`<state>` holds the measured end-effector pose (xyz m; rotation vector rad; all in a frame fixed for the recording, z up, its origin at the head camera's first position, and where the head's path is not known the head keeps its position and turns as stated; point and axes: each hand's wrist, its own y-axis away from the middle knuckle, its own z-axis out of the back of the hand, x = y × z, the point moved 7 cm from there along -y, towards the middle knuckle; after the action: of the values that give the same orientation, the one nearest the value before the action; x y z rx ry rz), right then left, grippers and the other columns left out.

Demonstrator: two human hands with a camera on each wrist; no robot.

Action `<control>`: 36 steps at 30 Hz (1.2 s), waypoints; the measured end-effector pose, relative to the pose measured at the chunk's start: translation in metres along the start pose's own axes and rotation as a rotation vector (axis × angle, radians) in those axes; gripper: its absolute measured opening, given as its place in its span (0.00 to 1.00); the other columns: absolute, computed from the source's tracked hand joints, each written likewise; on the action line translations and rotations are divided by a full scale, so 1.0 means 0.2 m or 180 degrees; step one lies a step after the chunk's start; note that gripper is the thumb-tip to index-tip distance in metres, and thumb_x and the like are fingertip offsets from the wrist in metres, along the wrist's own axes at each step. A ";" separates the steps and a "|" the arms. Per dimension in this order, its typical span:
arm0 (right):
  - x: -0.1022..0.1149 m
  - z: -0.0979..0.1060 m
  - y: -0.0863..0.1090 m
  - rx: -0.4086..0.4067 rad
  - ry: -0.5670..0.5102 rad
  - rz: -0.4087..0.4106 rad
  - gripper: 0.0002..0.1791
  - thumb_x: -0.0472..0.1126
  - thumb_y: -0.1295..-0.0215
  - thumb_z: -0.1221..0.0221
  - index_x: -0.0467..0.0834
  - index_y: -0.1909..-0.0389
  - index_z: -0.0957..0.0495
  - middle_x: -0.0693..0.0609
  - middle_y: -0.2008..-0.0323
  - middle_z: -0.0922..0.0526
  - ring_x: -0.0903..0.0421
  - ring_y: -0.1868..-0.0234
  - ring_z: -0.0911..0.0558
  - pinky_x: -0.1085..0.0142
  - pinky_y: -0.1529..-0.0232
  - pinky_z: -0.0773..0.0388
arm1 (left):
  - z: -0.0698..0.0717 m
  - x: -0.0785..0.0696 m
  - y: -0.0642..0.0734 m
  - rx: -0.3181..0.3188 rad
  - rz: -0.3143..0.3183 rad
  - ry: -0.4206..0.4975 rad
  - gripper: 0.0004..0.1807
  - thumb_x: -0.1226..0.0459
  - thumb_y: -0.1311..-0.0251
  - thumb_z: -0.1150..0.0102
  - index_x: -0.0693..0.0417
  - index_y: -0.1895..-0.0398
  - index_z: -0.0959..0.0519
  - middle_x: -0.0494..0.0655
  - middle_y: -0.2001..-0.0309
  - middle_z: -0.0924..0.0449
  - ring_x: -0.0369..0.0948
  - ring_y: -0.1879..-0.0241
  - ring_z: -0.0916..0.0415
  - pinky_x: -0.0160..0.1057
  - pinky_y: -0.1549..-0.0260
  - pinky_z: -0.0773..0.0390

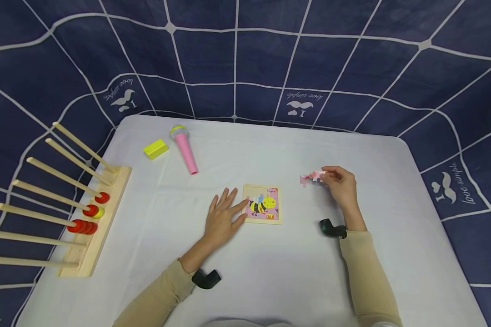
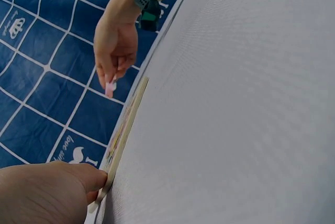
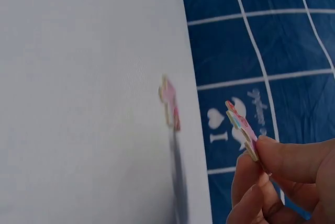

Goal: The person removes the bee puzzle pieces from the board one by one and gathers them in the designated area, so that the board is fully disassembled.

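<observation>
A square wooden bee puzzle [image 1: 263,204] lies on the white table, with part of its upper left bare. My left hand [image 1: 222,220] is spread flat beside it, thumb and index finger touching the frame's left edge. To the right, my right hand [image 1: 341,185] pinches a small pink puzzle piece [image 3: 245,130] between thumb and fingers, held above the table. Another pink puzzle piece [image 3: 168,103] lies on the cloth just left of that hand. In the left wrist view the puzzle's frame [image 2: 128,124] appears edge-on, so its picture is mostly hidden.
A pink toy microphone [image 1: 185,150] and a yellow block [image 1: 156,149] lie at the back left. Along the left side stands a wooden peg rack [image 1: 106,213] with red and yellow beads. Dark blue gridded cloth [image 1: 262,59] hangs behind the table.
</observation>
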<state>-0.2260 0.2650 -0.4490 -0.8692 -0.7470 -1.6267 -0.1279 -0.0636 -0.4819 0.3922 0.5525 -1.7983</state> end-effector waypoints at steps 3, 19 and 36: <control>-0.05 0.02 -0.01 -0.0079 0.0064 -0.0107 0.12 0.36 0.37 0.37 0.36 0.54 0.18 0.58 0.71 0.22 0.68 0.71 0.25 0.80 0.72 0.27 | 0.00 0.00 0.00 0.0005 -0.0003 0.0010 0.23 0.52 0.37 0.40 0.43 0.39 0.22 0.56 0.27 0.38 0.56 0.25 0.50 0.61 0.29 0.52; -0.13 0.00 -0.03 -0.0237 0.0341 0.0043 0.09 0.36 0.39 0.35 0.37 0.59 0.15 0.50 0.72 0.17 0.69 0.76 0.26 0.79 0.74 0.30 | 0.00 -0.01 0.01 0.0015 0.0011 0.0000 0.23 0.53 0.37 0.39 0.43 0.38 0.22 0.55 0.28 0.38 0.55 0.24 0.49 0.61 0.29 0.52; -0.12 -0.04 -0.03 -0.0386 0.0889 0.0387 0.10 0.36 0.38 0.36 0.36 0.58 0.15 0.41 0.67 0.18 0.54 0.70 0.24 0.70 0.68 0.34 | 0.00 0.00 0.00 -0.0047 -0.0041 -0.0034 0.23 0.52 0.36 0.40 0.43 0.38 0.22 0.55 0.27 0.38 0.56 0.25 0.49 0.61 0.29 0.51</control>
<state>-0.2308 0.2723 -0.4734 -0.7373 -0.3971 -1.6537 -0.1288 -0.0638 -0.4824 0.3695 0.5615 -1.8068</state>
